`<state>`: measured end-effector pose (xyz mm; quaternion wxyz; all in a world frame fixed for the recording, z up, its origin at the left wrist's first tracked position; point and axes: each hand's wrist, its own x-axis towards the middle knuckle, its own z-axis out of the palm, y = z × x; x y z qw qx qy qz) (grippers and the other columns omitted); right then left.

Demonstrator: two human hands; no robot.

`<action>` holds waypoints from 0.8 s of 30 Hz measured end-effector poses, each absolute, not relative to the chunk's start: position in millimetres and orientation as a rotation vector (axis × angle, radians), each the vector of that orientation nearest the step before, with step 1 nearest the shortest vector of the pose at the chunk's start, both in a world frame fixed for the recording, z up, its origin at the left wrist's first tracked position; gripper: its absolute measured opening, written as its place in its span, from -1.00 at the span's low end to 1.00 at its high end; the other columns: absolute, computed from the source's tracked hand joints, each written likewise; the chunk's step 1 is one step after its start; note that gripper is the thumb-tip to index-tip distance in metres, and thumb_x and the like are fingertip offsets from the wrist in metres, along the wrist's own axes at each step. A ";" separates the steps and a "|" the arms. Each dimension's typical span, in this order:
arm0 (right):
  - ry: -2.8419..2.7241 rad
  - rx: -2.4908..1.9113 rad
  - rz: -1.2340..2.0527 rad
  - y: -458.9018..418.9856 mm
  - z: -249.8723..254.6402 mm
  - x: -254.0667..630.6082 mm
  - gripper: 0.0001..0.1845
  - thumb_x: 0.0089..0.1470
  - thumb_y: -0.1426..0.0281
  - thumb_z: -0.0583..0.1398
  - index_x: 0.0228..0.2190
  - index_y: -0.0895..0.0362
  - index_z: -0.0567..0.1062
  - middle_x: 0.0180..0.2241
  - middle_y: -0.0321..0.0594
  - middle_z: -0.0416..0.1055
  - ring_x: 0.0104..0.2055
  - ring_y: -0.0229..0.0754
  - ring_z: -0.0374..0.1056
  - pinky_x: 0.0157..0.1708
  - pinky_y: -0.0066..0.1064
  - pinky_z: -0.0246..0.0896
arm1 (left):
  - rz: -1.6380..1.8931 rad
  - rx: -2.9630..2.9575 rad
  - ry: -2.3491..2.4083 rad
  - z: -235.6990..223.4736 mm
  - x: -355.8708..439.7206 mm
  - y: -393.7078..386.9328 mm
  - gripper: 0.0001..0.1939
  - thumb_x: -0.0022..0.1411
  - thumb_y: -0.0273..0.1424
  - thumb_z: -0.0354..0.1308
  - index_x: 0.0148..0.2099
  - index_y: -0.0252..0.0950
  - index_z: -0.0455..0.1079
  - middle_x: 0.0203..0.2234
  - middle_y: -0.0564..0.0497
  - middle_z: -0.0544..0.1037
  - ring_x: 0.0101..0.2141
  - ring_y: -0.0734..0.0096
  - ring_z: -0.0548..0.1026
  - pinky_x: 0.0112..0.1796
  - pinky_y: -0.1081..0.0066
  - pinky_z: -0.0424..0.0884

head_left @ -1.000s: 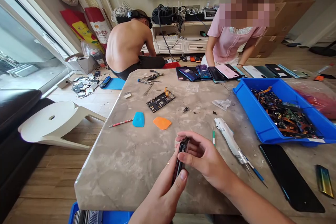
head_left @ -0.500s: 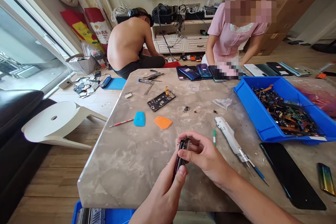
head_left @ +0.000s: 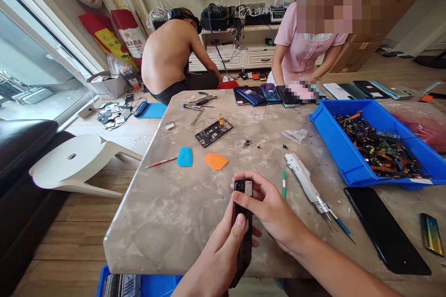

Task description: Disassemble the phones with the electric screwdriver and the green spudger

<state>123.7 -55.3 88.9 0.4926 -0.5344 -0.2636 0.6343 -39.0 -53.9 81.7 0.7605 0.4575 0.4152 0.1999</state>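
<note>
1. Two bare hands work close together on a dark smartphone (head_left: 243, 241) at the near edge of a marble-topped bench (head_left: 156, 222), its lower end appearing to jut past the edge.
2. The phone's long axis runs from 12 to 6 o'clock in the wearer's view. Its slim, glossy body carries a small white label (head_left: 248, 188) at the far end.
3. The left hand (head_left: 216, 260), nearer the wearer, clamps the lower half, thumb pressed on the flat side. The right hand (head_left: 268, 208), reaching in from 3 o'clock, grips the far end.
4. At 2 o'clock, near the right hand, lie a white electric screwdriver (head_left: 301, 181) and a green-handled pick (head_left: 284, 184). Beyond them sits a blue plastic parts bin (head_left: 331, 148) heaped with flex cables and circuit boards.
5. At 11 o'clock are an orange pry card (head_left: 215, 161), a blue pry card (head_left: 184, 157) and an opened phone frame (head_left: 213, 132).
6. At 12 o'clock, a person in a pink top (head_left: 299, 51) stands behind a row of phones (head_left: 251, 96); a shirtless person (head_left: 167, 55) sits bent forward beyond the bench.
</note>
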 end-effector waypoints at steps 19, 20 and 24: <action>-0.570 -1.028 1.603 -56.8 82.9 148.5 -0.53 0.08 -0.01 0.45 -0.23 0.14 0.73 -0.30 -0.15 0.64 -0.46 -0.25 0.48 -0.47 -0.48 0.40 | 0.343 0.146 0.339 69.0 -41.9 -46.1 -0.26 0.40 0.21 0.09 0.15 -0.39 0.54 -0.10 -0.17 0.62 -0.24 0.16 0.65 -0.13 0.25 0.56; -0.553 -1.033 1.592 -56.4 81.7 148.7 -0.54 0.05 0.00 0.47 -0.26 0.15 0.73 -0.31 -0.15 0.65 -0.41 -0.24 0.51 -0.38 -0.48 0.45 | 0.319 0.154 0.323 65.8 -42.4 -45.7 -0.22 0.40 0.24 0.02 0.10 -0.41 0.55 -0.12 -0.17 0.62 -0.27 0.14 0.66 -0.16 0.24 0.56; -0.498 -1.055 1.585 -55.2 77.9 148.1 -0.53 -0.03 0.00 0.52 -0.29 0.15 0.75 -0.35 -0.14 0.65 -0.42 -0.24 0.49 -0.32 -0.46 0.50 | 0.235 0.219 0.319 58.3 -42.9 -42.9 0.02 0.35 0.38 -0.18 0.04 -0.56 0.54 -0.28 -0.29 0.65 -0.32 0.17 0.66 -0.24 0.36 0.51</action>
